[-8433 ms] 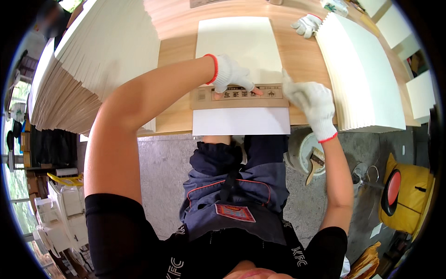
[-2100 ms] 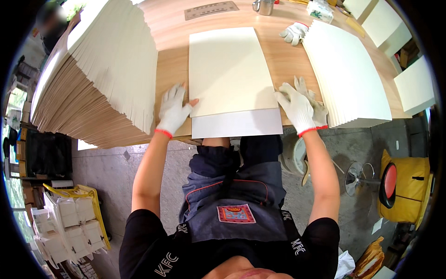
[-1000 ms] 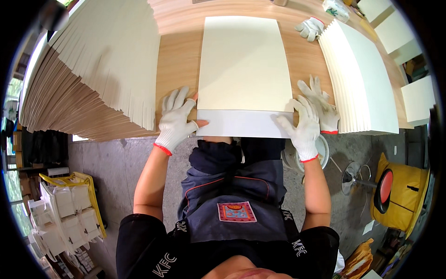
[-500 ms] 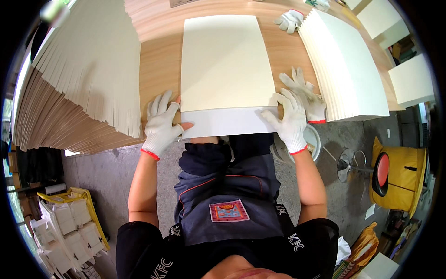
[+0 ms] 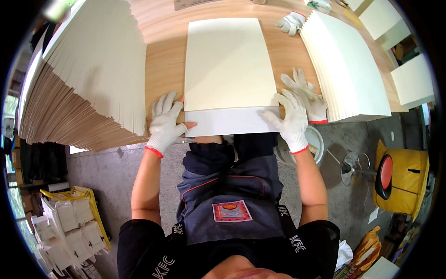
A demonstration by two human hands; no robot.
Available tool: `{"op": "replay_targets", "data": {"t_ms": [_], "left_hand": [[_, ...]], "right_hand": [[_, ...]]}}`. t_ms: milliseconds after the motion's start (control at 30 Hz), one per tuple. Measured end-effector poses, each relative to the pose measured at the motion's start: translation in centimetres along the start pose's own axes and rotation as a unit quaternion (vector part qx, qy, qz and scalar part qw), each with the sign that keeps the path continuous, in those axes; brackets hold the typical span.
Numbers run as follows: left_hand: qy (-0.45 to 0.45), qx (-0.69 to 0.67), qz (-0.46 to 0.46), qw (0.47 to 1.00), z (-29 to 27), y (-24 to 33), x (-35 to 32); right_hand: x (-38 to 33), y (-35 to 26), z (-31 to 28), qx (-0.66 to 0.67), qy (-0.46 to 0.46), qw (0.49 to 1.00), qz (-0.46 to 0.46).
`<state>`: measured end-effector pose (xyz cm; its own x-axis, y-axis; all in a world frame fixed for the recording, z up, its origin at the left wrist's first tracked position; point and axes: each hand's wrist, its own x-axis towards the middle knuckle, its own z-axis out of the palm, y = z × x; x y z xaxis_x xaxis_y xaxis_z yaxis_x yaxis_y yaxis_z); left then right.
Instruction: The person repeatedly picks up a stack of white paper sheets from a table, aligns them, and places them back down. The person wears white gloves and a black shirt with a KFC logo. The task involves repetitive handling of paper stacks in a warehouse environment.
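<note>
My left hand point(image 5: 166, 122) and right hand point(image 5: 289, 120), both gloved, lay palm-down with fingers spread. My forearms extended forward, elbows bent, wrists straight, neither hand gripping.

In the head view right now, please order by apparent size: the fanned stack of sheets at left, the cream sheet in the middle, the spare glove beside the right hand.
1. Fanned stack, largest.
2. Cream sheet.
3. Spare glove, smallest.

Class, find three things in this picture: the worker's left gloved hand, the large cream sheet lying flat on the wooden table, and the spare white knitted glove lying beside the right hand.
Left gloved hand point(image 5: 165, 123): head view, back of the hand.
Large cream sheet point(image 5: 228, 65): head view, middle of its upper face.
Spare white knitted glove point(image 5: 309, 95): head view, its palm area.
</note>
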<state>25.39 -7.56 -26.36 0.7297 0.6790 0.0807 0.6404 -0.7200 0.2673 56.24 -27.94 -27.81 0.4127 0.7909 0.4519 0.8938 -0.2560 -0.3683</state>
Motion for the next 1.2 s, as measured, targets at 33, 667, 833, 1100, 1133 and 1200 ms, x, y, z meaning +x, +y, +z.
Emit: {"op": "replay_targets", "data": {"t_ms": [33,667,833,1100,1133,1200], "left_hand": [[-0.008,0.007,-0.002,1.000,-0.1,0.0,0.1],[-0.010,0.035,0.003,0.999,-0.4,0.2,0.1],[-0.010,0.029,-0.005,1.000,-0.4,0.2,0.3],[-0.046,-0.031,0.132,0.990,-2.2,5.5,0.5],[-0.013,-0.019,0.146,0.989,-2.0,5.7,0.6],[-0.008,-0.041,0.158,0.987,-2.2,5.7,0.9]], "right_hand": [[0.0,-0.1,0.1,0.002,-0.002,1.000,0.001],[-0.4,0.7,0.5,-0.011,0.023,0.999,-0.026],[-0.4,0.7,0.4,-0.005,0.026,0.999,-0.021],[-0.4,0.4,0.4,-0.004,0.019,1.000,-0.007],[-0.4,0.4,0.5,0.000,0.020,1.000,-0.007],[-0.4,0.5,0.5,0.009,0.021,1.000,-0.009]]}}
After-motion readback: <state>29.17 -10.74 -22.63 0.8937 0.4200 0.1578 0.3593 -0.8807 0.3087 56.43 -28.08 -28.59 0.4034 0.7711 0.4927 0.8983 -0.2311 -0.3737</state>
